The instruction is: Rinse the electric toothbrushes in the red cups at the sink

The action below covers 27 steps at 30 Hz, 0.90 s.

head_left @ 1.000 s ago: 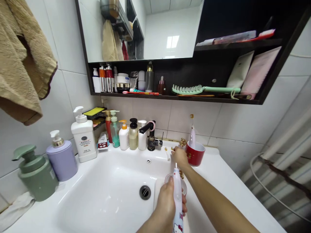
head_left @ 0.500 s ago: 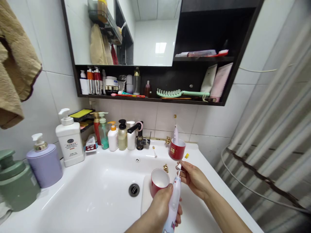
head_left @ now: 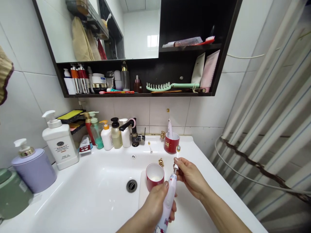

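Note:
My left hand (head_left: 155, 202) is wrapped round a white electric toothbrush handle (head_left: 169, 195), held tilted over the sink's right side. Between the thumb and fingers of my right hand (head_left: 190, 176) is a toothbrush head (head_left: 178, 150), its bristle end pointing up. The head's lower end is at the metal shaft on top of the handle; my fingers partly hide how far it sits on it. Just left of the handle stands a red cup (head_left: 151, 185) with a white inside. Behind my right hand, a second red cup (head_left: 172, 145) holds another electric toothbrush (head_left: 169, 127).
The white sink (head_left: 85, 194) has a drain (head_left: 131, 185) and a black faucet (head_left: 134, 132). A loose brush head (head_left: 150, 147) lies on the back ledge. Several pump bottles line the left, including a purple one (head_left: 34, 171). A dark cabinet (head_left: 138, 95) overhangs; a folded curtain (head_left: 262, 106) hangs right.
The brush head now stands upright at the handle's shaft, bristle end showing above my right fingers; before, the fingers held a white piece by the shaft's tip. The view has shifted slightly right.

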Each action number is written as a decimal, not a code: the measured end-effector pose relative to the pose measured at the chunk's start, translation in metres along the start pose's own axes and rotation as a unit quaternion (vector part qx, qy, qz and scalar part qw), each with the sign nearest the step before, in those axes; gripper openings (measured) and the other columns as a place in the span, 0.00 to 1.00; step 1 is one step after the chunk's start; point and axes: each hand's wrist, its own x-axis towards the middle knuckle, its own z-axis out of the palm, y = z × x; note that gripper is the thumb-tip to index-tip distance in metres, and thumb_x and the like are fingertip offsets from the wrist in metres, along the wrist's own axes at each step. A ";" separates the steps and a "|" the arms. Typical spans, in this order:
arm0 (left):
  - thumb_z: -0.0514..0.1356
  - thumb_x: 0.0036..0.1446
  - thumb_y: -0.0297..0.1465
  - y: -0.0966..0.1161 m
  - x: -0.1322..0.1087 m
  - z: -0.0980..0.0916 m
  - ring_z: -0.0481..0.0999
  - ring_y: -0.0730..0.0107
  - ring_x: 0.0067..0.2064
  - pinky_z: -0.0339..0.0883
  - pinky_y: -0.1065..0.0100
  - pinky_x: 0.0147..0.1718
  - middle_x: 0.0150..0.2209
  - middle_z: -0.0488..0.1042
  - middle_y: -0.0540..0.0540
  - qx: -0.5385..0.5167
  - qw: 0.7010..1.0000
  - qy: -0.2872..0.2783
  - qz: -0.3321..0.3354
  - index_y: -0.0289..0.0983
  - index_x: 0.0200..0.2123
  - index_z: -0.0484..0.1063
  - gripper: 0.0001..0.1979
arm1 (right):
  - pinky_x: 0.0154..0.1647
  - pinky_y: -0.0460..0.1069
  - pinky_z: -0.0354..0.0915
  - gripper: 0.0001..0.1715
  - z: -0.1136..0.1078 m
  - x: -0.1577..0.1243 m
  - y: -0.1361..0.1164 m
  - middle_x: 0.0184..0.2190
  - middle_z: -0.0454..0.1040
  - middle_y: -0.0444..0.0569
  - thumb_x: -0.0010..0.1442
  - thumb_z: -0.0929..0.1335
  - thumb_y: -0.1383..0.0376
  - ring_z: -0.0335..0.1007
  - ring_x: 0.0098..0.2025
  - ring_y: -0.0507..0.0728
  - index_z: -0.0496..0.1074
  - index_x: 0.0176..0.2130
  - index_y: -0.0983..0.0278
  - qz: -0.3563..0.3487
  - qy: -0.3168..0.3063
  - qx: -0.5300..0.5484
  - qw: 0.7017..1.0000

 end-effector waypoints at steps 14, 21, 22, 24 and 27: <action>0.41 0.43 0.47 -0.001 -0.001 0.006 0.57 0.80 0.12 0.47 0.75 0.13 0.14 0.60 0.51 -0.049 0.998 0.032 -0.010 0.33 0.25 0.58 0.22 | 0.18 0.43 0.56 0.16 0.007 -0.003 0.002 0.13 0.59 0.38 0.44 0.61 0.56 0.55 0.16 0.45 0.58 0.19 0.66 -0.035 -0.013 -0.059 0.998; 0.41 0.43 0.48 0.001 -0.002 0.008 0.57 0.81 0.12 0.47 0.74 0.14 0.15 0.60 0.52 -0.056 0.998 0.029 -0.015 0.33 0.25 0.58 0.23 | 0.16 0.43 0.56 0.17 0.012 -0.008 0.001 0.11 0.58 0.37 0.46 0.59 0.55 0.54 0.13 0.45 0.58 0.19 0.65 -0.043 -0.031 -0.072 0.996; 0.41 0.43 0.48 0.001 -0.003 0.008 0.56 0.81 0.12 0.47 0.74 0.14 0.15 0.60 0.52 -0.055 0.998 0.031 -0.012 0.33 0.25 0.58 0.23 | 0.16 0.43 0.55 0.17 0.013 -0.009 0.001 0.10 0.58 0.37 0.46 0.58 0.55 0.54 0.13 0.45 0.58 0.19 0.65 -0.040 -0.041 -0.076 0.995; 0.41 0.43 0.48 0.001 -0.004 0.009 0.56 0.81 0.12 0.47 0.74 0.14 0.15 0.60 0.52 -0.055 0.998 0.036 -0.003 0.33 0.25 0.58 0.23 | 0.15 0.43 0.55 0.17 0.014 -0.009 0.000 0.10 0.57 0.37 0.47 0.58 0.55 0.53 0.12 0.45 0.58 0.19 0.65 -0.036 -0.047 -0.086 0.995; 0.41 0.43 0.48 0.001 -0.005 0.010 0.57 0.81 0.13 0.47 0.74 0.14 0.15 0.60 0.52 -0.054 0.998 0.038 0.010 0.33 0.25 0.57 0.22 | 0.14 0.43 0.54 0.17 0.015 -0.009 0.001 0.10 0.55 0.36 0.47 0.58 0.55 0.52 0.11 0.44 0.57 0.18 0.65 -0.045 -0.033 -0.093 0.994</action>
